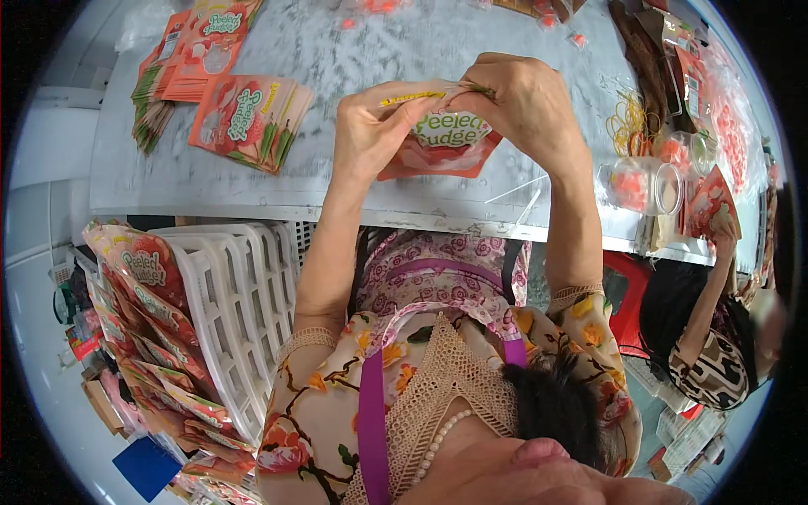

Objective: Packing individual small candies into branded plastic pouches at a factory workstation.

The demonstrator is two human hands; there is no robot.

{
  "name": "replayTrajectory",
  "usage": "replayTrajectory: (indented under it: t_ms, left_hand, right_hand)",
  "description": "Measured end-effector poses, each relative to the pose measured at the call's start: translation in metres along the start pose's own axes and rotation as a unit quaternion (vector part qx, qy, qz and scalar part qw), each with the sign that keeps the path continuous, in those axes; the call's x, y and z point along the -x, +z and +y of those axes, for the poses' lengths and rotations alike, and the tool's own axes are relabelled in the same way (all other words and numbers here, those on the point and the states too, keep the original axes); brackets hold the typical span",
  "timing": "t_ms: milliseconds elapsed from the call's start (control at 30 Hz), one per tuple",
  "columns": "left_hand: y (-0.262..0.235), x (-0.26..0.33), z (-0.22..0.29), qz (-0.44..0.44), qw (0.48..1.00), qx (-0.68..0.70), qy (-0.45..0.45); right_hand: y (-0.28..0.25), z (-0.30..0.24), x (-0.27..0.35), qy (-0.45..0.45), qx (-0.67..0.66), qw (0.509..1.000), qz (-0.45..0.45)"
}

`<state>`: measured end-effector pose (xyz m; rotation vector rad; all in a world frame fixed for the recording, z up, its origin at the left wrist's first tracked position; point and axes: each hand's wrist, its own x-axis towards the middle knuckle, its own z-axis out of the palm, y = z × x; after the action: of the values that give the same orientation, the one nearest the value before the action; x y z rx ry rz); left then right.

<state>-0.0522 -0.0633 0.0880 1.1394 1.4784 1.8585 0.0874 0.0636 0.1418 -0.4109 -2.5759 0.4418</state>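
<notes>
Near left, a white crate [240, 311] already holds a row of finished red pouches [147, 278], so plenty looks done. Over the grey table [353, 50], left hand [370, 126] and right hand [526, 105] both pinch a red pouch [442, 143] by its top edge. Far left, more flat pouches [248, 118] wait.

Bright, even daylight fills the scene, with soft glare on the pale counter [353, 50]. Shadows are faint. Fisheye distortion bends edges, corners are black, and the near foreground is blurred.
</notes>
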Motion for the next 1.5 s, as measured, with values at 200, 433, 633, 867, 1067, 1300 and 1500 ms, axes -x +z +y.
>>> replayTrajectory:
  t_ms: [200,433,633,867,1067,1300,1500]
  left_hand:
    - [-0.006,0.006,-0.008,-0.005,0.996,-0.085,0.009]
    - [-0.013,0.01,0.0,-0.022,0.994,-0.104,0.013]
    - [-0.024,0.009,-0.006,-0.049,0.991,-0.117,-0.032]
    - [-0.032,0.024,0.013,0.045,0.99,-0.091,-0.093]
    - [-0.025,-0.006,0.043,0.011,0.973,-0.225,0.052]
    - [-0.003,0.003,0.129,0.283,0.74,-0.537,0.288]
    - [-0.04,-0.038,0.158,0.102,0.822,-0.525,0.193]
  right_hand:
    - [0.002,0.005,0.005,-0.03,0.01,0.999,0.005]
    - [-0.006,0.003,0.018,0.01,-0.082,0.997,-0.011]
    - [-0.007,0.019,0.029,0.058,-0.08,0.995,-0.012]
    - [0.004,0.01,0.027,0.046,-0.18,0.983,-0.013]
    - [-0.016,0.038,0.04,0.025,-0.079,0.993,0.085]
    - [-0.021,0.0,-0.059,0.157,-0.439,0.866,0.18]
    - [-0.026,-0.123,-0.101,-0.013,-0.381,0.904,0.194]
